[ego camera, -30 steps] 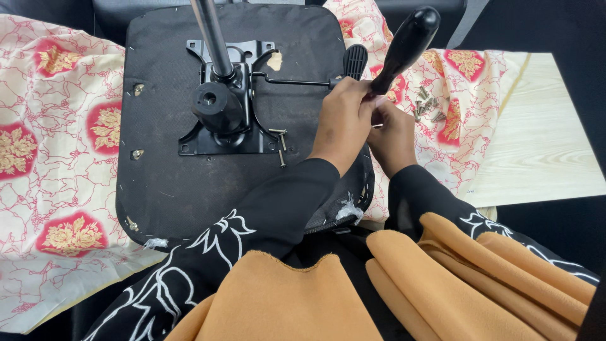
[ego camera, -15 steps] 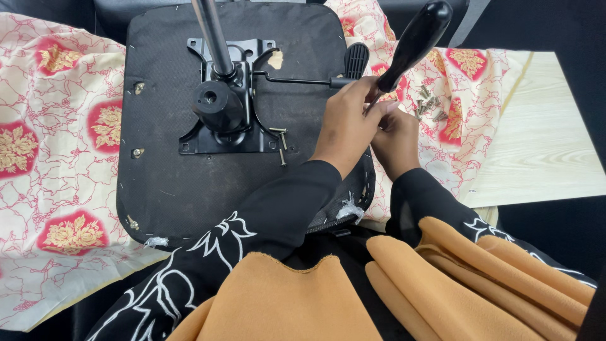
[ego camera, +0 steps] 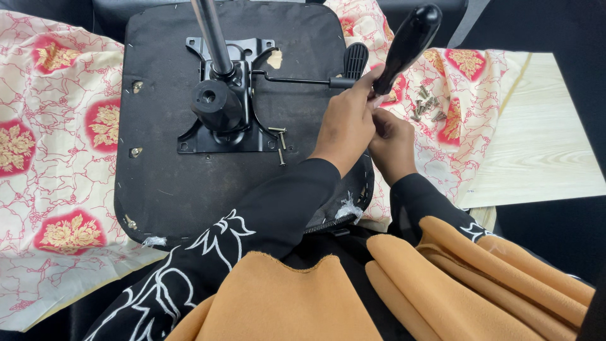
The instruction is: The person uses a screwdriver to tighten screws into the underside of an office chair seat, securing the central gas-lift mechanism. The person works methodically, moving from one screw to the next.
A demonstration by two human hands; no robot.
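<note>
While the left hand steadies it, the right hand grips the black tool handle.

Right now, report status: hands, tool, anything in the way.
Left hand and right hand both clasped low on the black-handled tool. Upturned chair seat below. Loose screws on seat, more screws on the patterned cloth.

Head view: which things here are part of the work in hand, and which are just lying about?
In use:
- left hand and right hand, together at the base of the black tool handle
- upturned seat base with its metal plate
- lever beside the hands

Lying about:
- two bolts on the seat base
- screw pile on the floral cloth
- wooden board
</note>
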